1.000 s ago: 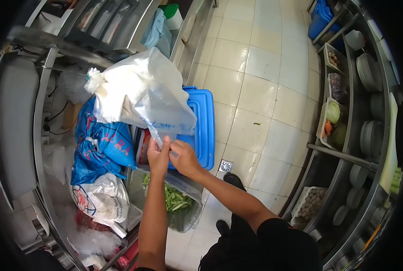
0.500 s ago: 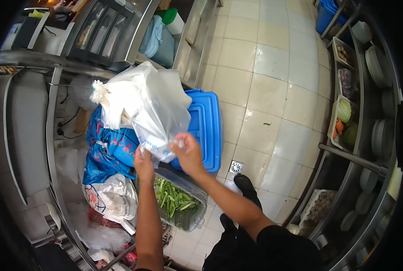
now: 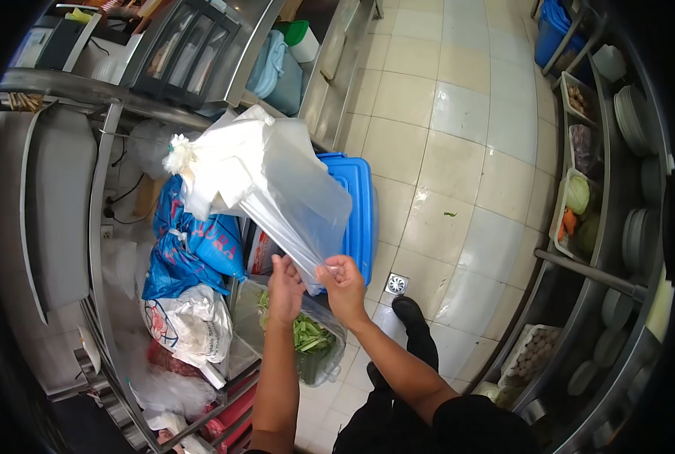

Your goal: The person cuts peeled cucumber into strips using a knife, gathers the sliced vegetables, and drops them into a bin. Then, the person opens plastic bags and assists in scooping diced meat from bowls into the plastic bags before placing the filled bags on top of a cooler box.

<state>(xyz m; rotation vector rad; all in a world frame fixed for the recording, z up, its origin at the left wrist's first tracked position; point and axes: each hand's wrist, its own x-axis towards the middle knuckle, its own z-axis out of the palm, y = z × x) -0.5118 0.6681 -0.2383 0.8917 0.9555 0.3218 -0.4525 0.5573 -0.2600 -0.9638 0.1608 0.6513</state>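
A bunch of clear and white plastic bags (image 3: 277,181) hangs from a tied end at its upper left. My right hand (image 3: 343,287) pinches the lower edge of one clear bag. My left hand (image 3: 286,289) is beside it, fingers apart and curved, close to the bag's edge; whether it touches the plastic is unclear. Below both hands, cut green vegetables (image 3: 311,337) lie in a clear container, partly hidden by my left wrist. Behind the bags stands a bin with a blue lid (image 3: 362,204).
To the left lie a tied blue sack (image 3: 194,242) and a white sack (image 3: 194,325). At right, a metal shelf holds plates (image 3: 639,121), vegetable baskets (image 3: 576,204) and a basket of eggs (image 3: 530,354). A drain (image 3: 396,284) sits in the tiled floor.
Both hands have moved right and lower from half a second ago. The clear bag is now stretched out toward my right hand, and my left hand's fingers have opened.
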